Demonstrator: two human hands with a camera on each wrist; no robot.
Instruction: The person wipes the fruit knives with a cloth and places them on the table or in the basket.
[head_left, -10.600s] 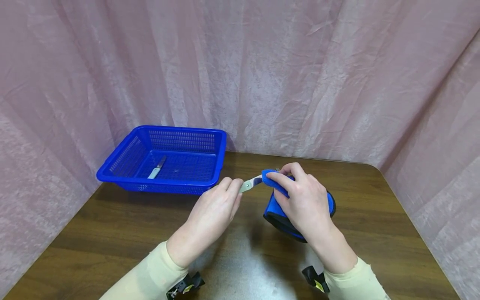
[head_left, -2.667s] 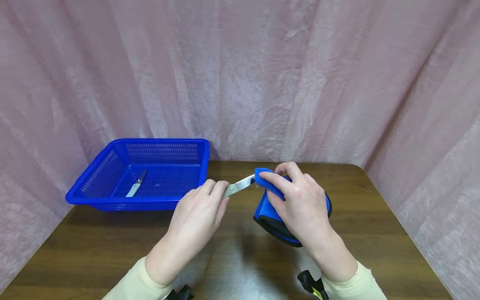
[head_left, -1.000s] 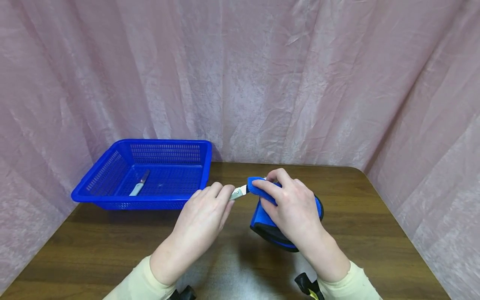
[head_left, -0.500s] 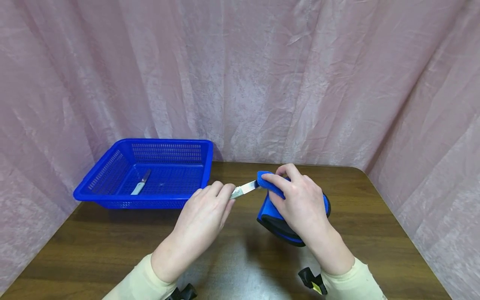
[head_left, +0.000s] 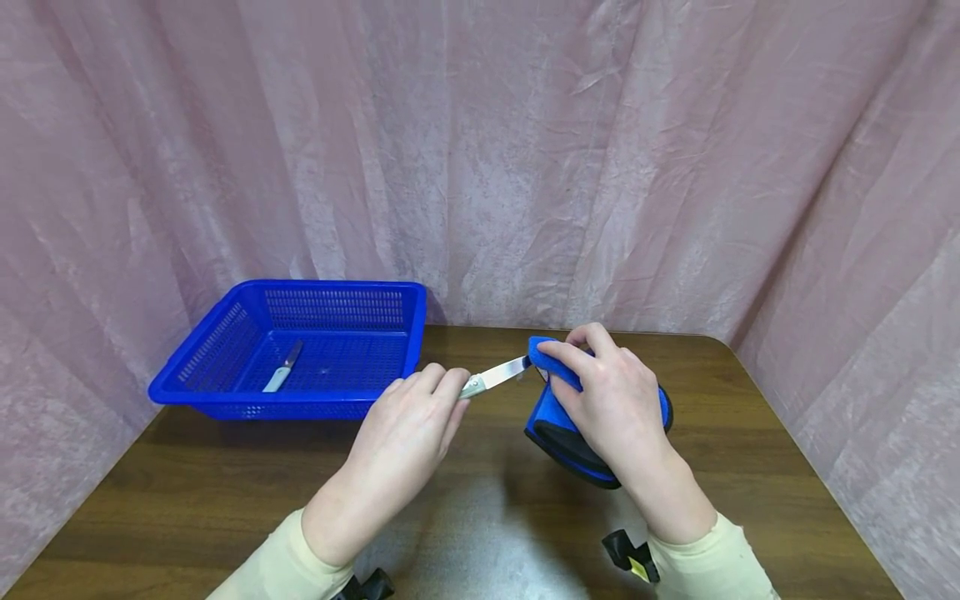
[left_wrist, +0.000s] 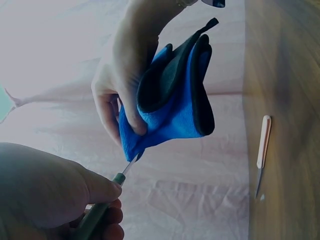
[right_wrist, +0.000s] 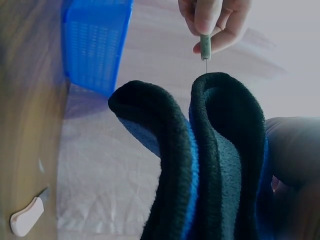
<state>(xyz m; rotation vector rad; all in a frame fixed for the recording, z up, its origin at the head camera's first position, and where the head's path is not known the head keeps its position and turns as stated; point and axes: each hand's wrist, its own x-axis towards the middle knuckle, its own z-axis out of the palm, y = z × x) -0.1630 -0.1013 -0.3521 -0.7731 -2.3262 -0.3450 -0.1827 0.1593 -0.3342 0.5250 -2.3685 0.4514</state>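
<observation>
In the head view my left hand (head_left: 401, 437) grips a small knife (head_left: 504, 372) by its pale green handle, blade pointing right. My right hand (head_left: 611, 404) pinches a folded blue cloth with black edging (head_left: 551, 408) around the outer part of the blade, hiding the tip. Most of the blade shows between handle and cloth. From the left wrist, the cloth (left_wrist: 172, 120) hangs in folds above the table, fingers and thumb squeezing it at the blade. The right wrist view shows the cloth's dark folds (right_wrist: 175, 145) close up, with the green handle (right_wrist: 205, 47) beyond.
A blue plastic basket (head_left: 300, 407) stands at the back left, and a knife with a pale handle (head_left: 279, 377) lies in it. Another pale-handled knife (left_wrist: 263, 145) lies on the wooden table, hidden in the head view. A pink curtain (head_left: 480, 167) hangs behind the table.
Over the last second my right hand has slid the cloth rightward along the blade, away from the handle, so more blade shows. My left hand and the knife have stayed nearly still.
</observation>
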